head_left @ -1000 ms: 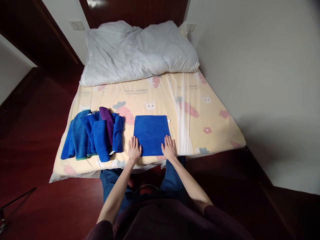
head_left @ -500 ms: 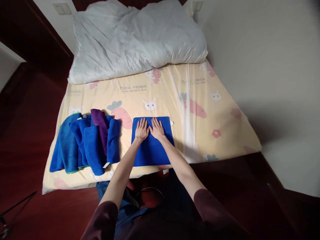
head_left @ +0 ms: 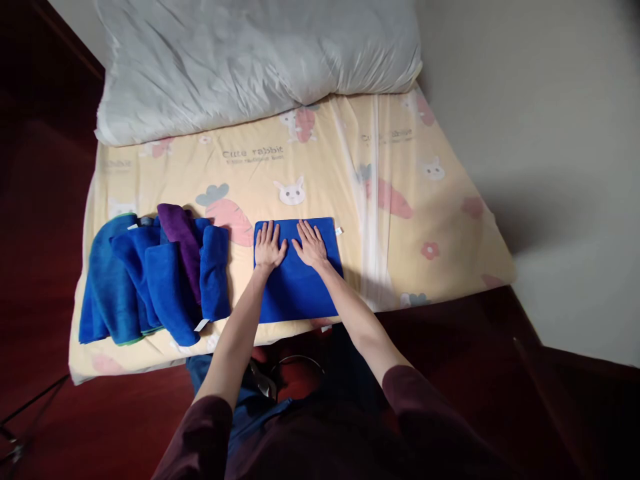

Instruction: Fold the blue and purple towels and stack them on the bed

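Observation:
A blue towel [head_left: 300, 293] lies flat as a near-square on the bed, a small white tag at its right edge. Palm down on its upper left part is my left hand [head_left: 269, 248], fingers stretched toward the far edge. My right hand [head_left: 311, 247] rests the same way on the upper right part, with a gap between the two thumbs. Neither hand grips anything. Left of the flat towel is a heap of rumpled towels: blue ones [head_left: 167, 287], a teal-blue one [head_left: 114, 280] and a purple one [head_left: 181, 243].
The bed [head_left: 320, 157] has a yellow cover printed with rabbits and carrots. Across its far end lies a large white quilt or pillow [head_left: 260, 60]. A pale wall [head_left: 525, 133] stands on the right. At the lower left a thin dark stand [head_left: 35, 400] is on the red-brown floor.
My hands have moved apart over the towel, the left outward to the left and the right slightly outward. The camera view has shifted, so the bed sits higher in the picture.

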Available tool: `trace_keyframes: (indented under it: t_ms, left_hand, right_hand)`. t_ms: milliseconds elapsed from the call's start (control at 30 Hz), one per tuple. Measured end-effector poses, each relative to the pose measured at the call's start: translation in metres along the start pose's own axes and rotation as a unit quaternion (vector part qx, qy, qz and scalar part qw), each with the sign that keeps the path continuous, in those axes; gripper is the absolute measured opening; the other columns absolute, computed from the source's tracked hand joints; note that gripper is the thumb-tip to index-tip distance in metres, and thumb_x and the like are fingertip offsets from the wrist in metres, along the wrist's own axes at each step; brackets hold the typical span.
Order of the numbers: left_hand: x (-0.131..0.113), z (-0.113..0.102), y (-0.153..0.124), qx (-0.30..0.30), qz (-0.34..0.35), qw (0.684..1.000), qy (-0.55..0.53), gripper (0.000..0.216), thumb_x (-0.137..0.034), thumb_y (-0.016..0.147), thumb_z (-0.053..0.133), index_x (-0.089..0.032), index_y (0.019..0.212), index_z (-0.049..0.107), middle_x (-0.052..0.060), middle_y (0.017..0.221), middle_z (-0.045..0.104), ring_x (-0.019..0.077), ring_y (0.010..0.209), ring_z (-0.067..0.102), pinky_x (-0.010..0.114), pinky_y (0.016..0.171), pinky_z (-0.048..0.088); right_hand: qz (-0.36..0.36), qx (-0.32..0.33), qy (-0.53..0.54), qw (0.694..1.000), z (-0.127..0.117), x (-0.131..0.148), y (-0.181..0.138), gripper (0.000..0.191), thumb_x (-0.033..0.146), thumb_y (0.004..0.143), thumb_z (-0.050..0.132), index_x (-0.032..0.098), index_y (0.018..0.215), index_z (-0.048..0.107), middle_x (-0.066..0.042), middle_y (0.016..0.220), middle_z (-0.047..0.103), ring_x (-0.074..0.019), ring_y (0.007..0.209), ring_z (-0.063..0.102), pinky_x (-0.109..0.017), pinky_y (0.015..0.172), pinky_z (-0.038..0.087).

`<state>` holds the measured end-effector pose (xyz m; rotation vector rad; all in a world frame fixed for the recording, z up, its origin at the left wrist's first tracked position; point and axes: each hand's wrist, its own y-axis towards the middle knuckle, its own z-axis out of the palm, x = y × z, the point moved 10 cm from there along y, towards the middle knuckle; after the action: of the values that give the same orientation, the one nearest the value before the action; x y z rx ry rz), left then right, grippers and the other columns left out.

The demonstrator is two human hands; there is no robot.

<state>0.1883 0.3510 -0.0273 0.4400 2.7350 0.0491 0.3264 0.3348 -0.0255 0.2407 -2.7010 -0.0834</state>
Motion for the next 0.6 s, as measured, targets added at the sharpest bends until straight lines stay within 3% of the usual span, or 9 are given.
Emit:
trace_keyframes:
  t_ms: [200,333,467,600]
  left_hand:
    - [0.041,-0.006,0.002,-0.018,-0.048,0.999,-0.005,0.073,-0.049,0.104,0.031,-0.005,0.162,0.028,0.015,0.172,0.022,0.0279,0.161,0.015,0.050,0.131,0.013]
    - [0.047,-0.008,0.004,-0.011,-0.055,0.998,-0.007,0.074,-0.048,0.104,0.030,-0.002,0.162,0.026,0.017,0.171,0.023,0.0282,0.160,0.015,0.051,0.132,0.012]
    - [0.028,-0.018,-0.012,-0.019,-0.057,0.998,-0.016,0.073,-0.045,0.104,0.031,0.003,0.159,0.028,0.021,0.170,0.020,0.0322,0.161,0.009,0.057,0.131,0.009]
    - [-0.023,-0.016,-0.069,-0.024,0.033,0.999,-0.017,0.069,-0.043,0.105,0.032,-0.001,0.160,0.032,0.018,0.171,0.020,0.0302,0.161,0.007,0.054,0.132,0.011]
  right_hand:
    - [0.085,-0.024,-0.014,0.996,-0.020,-0.060,-0.006,0.067,0.042,0.108,0.026,0.003,0.163,0.029,-0.014,0.171,0.024,-0.0232,0.161,0.015,-0.047,0.133,0.007]
    - [0.116,-0.022,-0.036,0.992,-0.027,-0.086,-0.006,0.069,0.045,0.109,0.023,0.003,0.164,0.026,-0.015,0.172,0.021,-0.0237,0.161,0.015,-0.047,0.132,0.008]
    - [0.104,-0.017,-0.056,0.993,-0.032,-0.065,-0.011,0.068,0.041,0.109,0.026,0.002,0.164,0.025,-0.018,0.171,0.020,-0.0293,0.161,0.013,-0.056,0.131,0.005]
    - [0.000,-0.027,-0.047,0.999,-0.027,-0.001,-0.055,0.067,0.040,0.109,0.029,0.006,0.165,0.022,-0.015,0.172,0.020,-0.0280,0.162,0.010,-0.057,0.131,0.005]
